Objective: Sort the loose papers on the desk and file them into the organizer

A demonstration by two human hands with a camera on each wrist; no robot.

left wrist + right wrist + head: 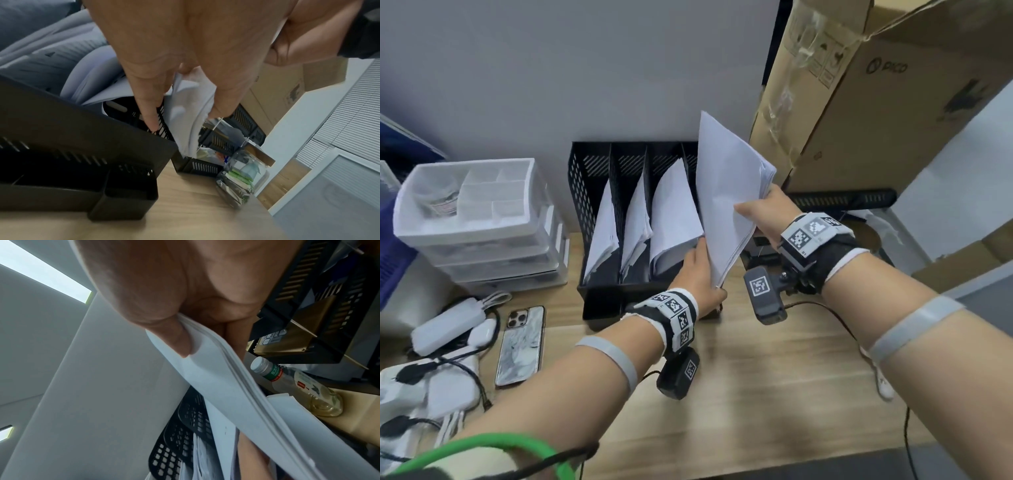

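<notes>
A black mesh organizer (589,192) stands against the wall, and three of its slots hold leaning white papers (674,219). Over its rightmost slot I hold a thick stack of white sheets (726,192), tilted with its top toward the wall. My right hand (760,209) pinches the stack's right edge, thumb on the front face (179,340). My left hand (702,274) pinches the bottom corner of the stack (189,113) at the organizer's front right corner (160,129).
White drawer units (479,222) stand left of the organizer. A phone (520,346), chargers and cables (448,329) lie at the front left. A large cardboard box (876,102) rises at the right. A bottle (287,382) and black trays (222,142) sit beyond the organizer.
</notes>
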